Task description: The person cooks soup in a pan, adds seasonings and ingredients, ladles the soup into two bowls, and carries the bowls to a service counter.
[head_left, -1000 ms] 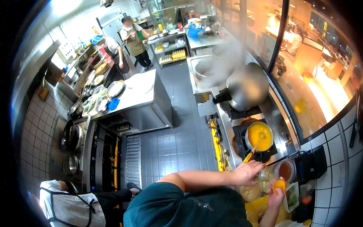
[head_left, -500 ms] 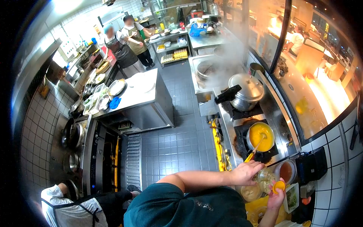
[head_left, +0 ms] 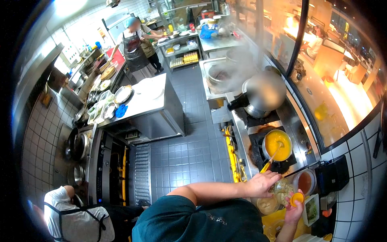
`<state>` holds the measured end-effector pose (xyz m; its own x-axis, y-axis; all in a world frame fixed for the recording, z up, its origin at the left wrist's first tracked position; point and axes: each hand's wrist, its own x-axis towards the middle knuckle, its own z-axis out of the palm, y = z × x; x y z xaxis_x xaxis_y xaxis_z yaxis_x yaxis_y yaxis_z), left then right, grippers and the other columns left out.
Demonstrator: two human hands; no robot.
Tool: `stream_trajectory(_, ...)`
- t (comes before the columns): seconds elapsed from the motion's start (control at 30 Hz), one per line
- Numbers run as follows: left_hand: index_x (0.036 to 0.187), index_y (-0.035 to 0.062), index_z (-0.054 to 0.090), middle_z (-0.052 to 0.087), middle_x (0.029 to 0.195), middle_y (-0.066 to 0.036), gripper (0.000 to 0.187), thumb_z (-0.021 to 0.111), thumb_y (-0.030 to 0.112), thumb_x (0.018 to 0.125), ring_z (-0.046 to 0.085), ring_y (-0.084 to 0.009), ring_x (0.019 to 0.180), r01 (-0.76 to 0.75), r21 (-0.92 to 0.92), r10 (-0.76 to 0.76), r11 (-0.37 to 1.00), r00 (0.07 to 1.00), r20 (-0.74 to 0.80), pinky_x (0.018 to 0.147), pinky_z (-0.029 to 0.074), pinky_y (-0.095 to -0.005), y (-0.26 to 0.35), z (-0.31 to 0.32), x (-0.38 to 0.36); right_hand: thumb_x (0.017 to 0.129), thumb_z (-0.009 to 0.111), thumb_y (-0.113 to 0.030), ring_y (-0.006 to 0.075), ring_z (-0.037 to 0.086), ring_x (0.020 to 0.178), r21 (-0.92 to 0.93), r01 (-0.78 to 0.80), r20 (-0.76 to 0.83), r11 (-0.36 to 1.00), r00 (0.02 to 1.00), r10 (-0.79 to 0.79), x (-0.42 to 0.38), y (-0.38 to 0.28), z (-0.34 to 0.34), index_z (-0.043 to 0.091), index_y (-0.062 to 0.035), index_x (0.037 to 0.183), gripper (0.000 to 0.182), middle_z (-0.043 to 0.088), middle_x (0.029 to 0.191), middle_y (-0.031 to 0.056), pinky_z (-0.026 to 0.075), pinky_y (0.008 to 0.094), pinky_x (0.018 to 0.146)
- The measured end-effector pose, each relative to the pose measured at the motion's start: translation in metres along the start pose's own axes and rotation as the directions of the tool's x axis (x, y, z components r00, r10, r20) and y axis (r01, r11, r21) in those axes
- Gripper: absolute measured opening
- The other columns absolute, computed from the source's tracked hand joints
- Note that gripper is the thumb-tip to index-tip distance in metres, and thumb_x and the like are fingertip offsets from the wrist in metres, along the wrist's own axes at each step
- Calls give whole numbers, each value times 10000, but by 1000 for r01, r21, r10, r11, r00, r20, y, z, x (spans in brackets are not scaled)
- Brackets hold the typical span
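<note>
While the right hand [head_left: 295,206] grips a small yellow cup [head_left: 297,198], the left hand [head_left: 263,184] rests near a yellow-handled utensil [head_left: 266,165] in a pot [head_left: 265,149], its finger positions too unclear to tell.

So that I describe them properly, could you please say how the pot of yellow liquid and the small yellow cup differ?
The pot is much larger than the cup. The pot is silvery metal; the cup is yellow. The pot stands on the stove; the cup is held in the right hand. Both look round.
</note>
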<state>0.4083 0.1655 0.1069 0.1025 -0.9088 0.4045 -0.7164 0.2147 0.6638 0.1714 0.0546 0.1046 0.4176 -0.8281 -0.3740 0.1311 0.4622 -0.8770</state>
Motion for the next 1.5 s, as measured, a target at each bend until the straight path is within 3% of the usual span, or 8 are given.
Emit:
stream_trajectory(1.17, 1292, -5, 445, 569, 1228, -206, 817, 850, 157, 601, 575, -397, 1111, 14, -17, -14, 1000, 999, 51, 909, 515, -460, 6, 7, 6, 831, 562, -207, 211, 670, 844, 26, -14, 1, 1000, 1000, 14, -1, 1, -17, 506, -171, 1393, 567, 630, 1175, 123, 513, 208, 592)
stream_trajectory(1.27, 1270, 1, 458, 573, 1188, -196, 794, 838, 181, 596, 578, -389, 1091, -28, 59, 26, 998, 999, 20, 891, 511, -447, -1, 10, 3, 842, 558, -181, 218, 673, 857, 99, -11, 58, 995, 998, 6, 7, 8, -31, 471, -152, 1436, 601, 634, 1169, 121, 515, 229, 604)
stream_trajectory(1.33, 1239, 3, 494, 592, 1169, -197, 740, 841, 186, 611, 595, -389, 1070, -13, 55, 10, 998, 999, 44, 898, 519, -448, 1, -6, 10, 858, 552, -158, 220, 677, 867, 184, 23, -47, 983, 999, -15, 12, 19, -35, 453, -138, 1453, 604, 638, 1172, 123, 513, 244, 605)
stream_trajectory(1.37, 1205, 3, 531, 615, 1121, -193, 678, 837, 185, 628, 609, -392, 1028, -24, 60, 25, 998, 1000, -14, 897, 521, -449, -7, -2, 15, 873, 535, -139, 226, 680, 874, 154, -3, 79, 988, 997, -9, 7, 9, -40, 455, -135, 1449, 582, 643, 1171, 127, 518, 261, 609)
stream_trajectory(1.5, 1173, 19, 547, 617, 1072, -188, 623, 816, 137, 623, 616, -387, 974, -96, 227, 97, 969, 995, 8, 828, 539, -447, -22, -24, 34, 873, 527, -158, 257, 705, 918, 121, 39, 38, 992, 998, -44, -18, -11, -45, 472, -127, 1405, 536, 664, 1167, 156, 563, 263, 607)
